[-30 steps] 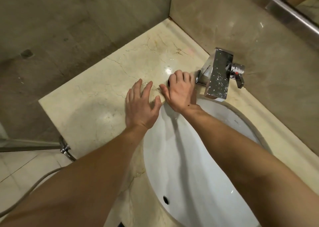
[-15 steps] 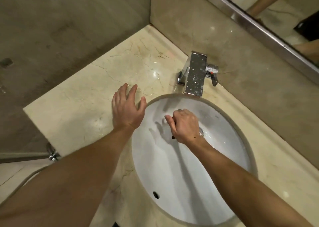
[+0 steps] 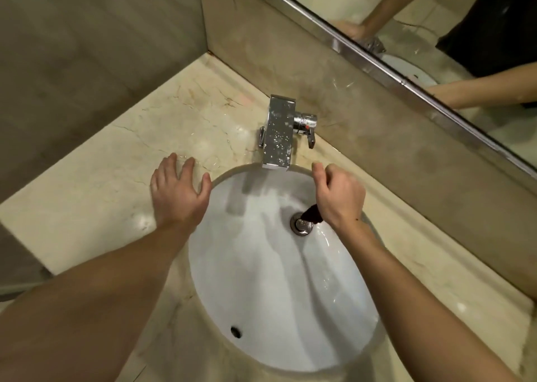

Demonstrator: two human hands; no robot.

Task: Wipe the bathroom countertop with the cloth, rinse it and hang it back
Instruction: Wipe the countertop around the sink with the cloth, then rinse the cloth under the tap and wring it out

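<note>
My right hand (image 3: 338,197) is closed in a fist over the right side of the white basin (image 3: 261,309), gripping a dark cloth (image 3: 312,215). Only a small dark end of the cloth shows, hanging below the fist just above the metal drain (image 3: 300,227). My left hand (image 3: 178,192) lies flat with fingers spread on the beige marble countertop (image 3: 96,184), at the basin's left rim. The chrome faucet (image 3: 279,133) stands at the back of the basin, between my two hands.
The faucet's handle (image 3: 308,126) sticks out to its right. A tiled wall closes the left side and a marble backsplash (image 3: 377,137) runs behind. Above the backsplash is a mirror (image 3: 436,33) with a metal frame. An overflow hole (image 3: 236,331) sits near the basin's front.
My right hand has moved from the countertop by the faucet into the basin, then rightward over the drain, carrying the cloth. My left hand stays flat on the counter.
</note>
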